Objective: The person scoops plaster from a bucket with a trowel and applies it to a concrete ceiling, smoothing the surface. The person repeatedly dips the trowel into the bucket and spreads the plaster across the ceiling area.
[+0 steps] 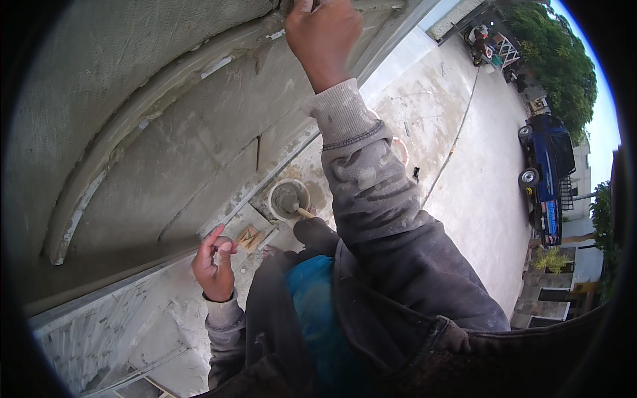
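Note:
My right hand (pixel 323 41) is raised at the top edge, closed, against the far end of a curved raised moulding (pixel 136 126) of grey plaster. Its fingers are turned away and partly cut off, so what they grip cannot be made out. The moulding arcs down the grey plastered wall (pixel 199 142) to the left, with pale strips along its inner edge. Lower down, my left hand (pixel 215 265) hovers near the wall's bottom ledge, thumb and fingers apart, with nothing visible in it.
Below the wall stands a pale bucket (pixel 271 201) of grey mortar with a light handle leaning in it. A tan, folded-looking piece (pixel 250 237) lies beside it. Further right, a concrete yard (pixel 478 179) reaches to a parked blue pickup (pixel 549 179) and a motorbike (pixel 479 45).

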Demonstrator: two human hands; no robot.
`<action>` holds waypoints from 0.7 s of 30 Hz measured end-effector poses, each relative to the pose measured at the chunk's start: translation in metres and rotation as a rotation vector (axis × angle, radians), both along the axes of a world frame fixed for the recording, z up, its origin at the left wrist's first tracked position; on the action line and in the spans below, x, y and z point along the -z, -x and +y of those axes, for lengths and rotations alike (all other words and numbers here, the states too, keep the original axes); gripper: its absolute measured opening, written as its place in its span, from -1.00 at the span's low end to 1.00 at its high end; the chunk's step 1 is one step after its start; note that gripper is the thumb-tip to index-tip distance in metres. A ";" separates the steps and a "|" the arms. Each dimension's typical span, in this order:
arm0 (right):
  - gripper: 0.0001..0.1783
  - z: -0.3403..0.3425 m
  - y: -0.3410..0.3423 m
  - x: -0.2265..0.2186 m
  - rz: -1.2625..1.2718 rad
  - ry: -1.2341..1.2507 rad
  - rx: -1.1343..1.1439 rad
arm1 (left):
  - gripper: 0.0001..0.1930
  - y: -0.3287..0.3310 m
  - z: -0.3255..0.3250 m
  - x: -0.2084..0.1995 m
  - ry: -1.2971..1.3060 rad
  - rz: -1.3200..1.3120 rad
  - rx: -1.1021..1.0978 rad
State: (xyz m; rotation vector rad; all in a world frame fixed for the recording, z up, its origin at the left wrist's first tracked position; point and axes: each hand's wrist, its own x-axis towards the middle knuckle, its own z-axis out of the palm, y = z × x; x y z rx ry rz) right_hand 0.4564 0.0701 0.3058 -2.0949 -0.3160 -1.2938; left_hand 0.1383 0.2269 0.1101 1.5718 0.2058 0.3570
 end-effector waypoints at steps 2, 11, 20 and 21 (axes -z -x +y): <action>-0.58 0.002 0.001 0.000 -0.023 0.007 0.000 | -0.61 0.002 0.000 0.001 0.016 -0.003 0.000; -0.55 0.006 0.007 -0.003 0.010 -0.007 -0.011 | -0.57 0.004 -0.002 0.003 0.061 0.006 0.011; -0.63 0.012 0.008 0.000 -0.084 -0.016 -0.030 | -0.60 0.006 -0.002 0.003 0.051 0.018 0.020; -0.63 0.011 0.010 -0.003 -0.048 -0.028 -0.050 | -0.61 0.006 -0.002 0.004 0.044 0.014 0.024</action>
